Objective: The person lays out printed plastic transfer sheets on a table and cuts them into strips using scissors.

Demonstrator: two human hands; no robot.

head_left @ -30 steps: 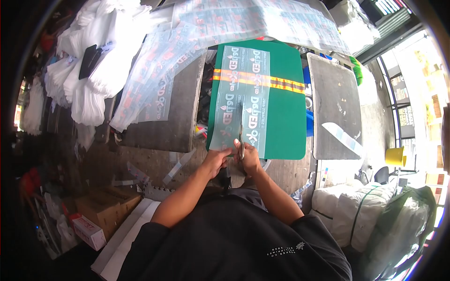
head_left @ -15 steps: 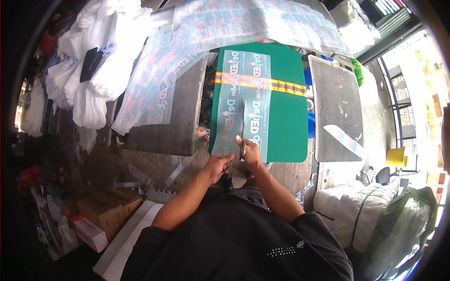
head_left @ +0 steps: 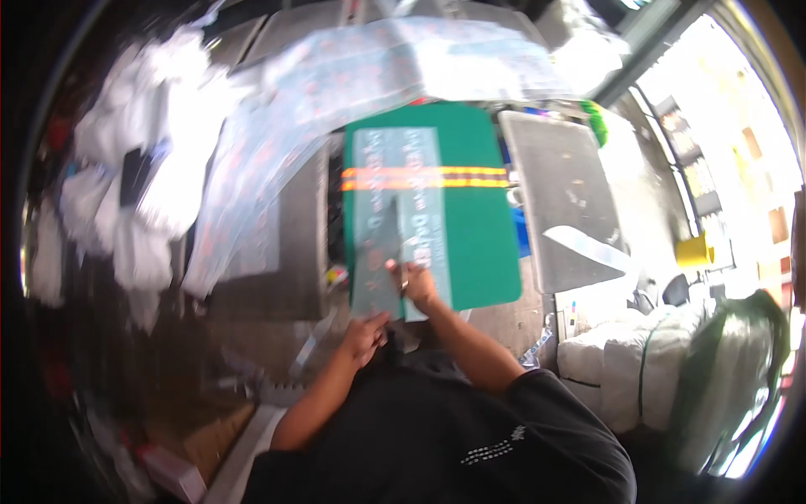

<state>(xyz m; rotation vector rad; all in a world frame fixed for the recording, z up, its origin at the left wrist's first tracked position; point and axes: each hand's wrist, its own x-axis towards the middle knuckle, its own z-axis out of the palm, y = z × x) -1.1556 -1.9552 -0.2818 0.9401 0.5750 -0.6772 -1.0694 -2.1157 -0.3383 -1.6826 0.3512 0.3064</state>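
A translucent film sheet (head_left: 369,260) with printed lettering lies lengthwise on a green board (head_left: 478,244). My right hand (head_left: 417,284) is closed around a pair of scissors (head_left: 404,282), whose blades point away from me along the middle of the sheet. Behind the scissors, a slit parts the film toward its near edge. At the near left corner, my left hand (head_left: 365,338) pinches the film between thumb and fingers. Motion blurs the lettering and the blade tips.
Grey boards flank the green one, left (head_left: 294,286) and right (head_left: 562,193); a cut film strip (head_left: 588,250) lies on the right one. Long printed film (head_left: 336,76) drapes across the back. White bundles (head_left: 176,168) pile up at left. Wrapped white bales (head_left: 621,370) stand at right.
The camera view has shifted and tilted. My right hand and the scissors are farther up the sheet from its near edge, and the slit is longer. My left hand still pinches the near corner.
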